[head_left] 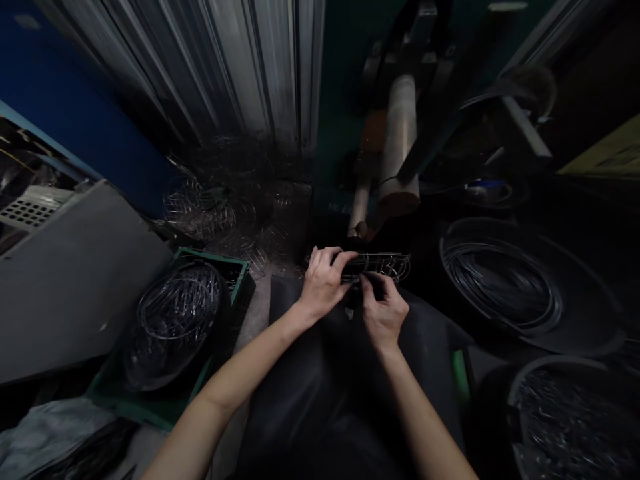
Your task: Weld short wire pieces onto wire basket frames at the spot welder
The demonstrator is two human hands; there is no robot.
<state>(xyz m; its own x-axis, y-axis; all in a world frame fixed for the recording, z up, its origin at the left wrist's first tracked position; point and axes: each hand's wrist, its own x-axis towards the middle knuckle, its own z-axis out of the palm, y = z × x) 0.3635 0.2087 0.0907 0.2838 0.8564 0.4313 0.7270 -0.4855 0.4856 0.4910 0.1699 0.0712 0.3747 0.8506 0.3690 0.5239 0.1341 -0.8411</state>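
Note:
A small wire frame (385,259), made of thin metal rods with a curved right end, is held level between my hands, just in front of a machine's lower electrode-like rod (359,208). My left hand (324,279) grips its left part, fingers over the top and thumb below. My right hand (384,303) is closed in a pinch at the frame's near lower side, thumb against fingertips. Whether a separate small piece sits in that pinch is too dark to tell. Above the frame, a thick metal cylinder (401,133) juts from the machine.
Left stands a green crate (186,408) with a basin (218,293) of short wires. Wire pieces (210,207) lie heaped on the floor behind. On the right are a tub with wire rings (500,287) and a bucket of small metal parts (575,420). A dark apron (330,400) covers my lap.

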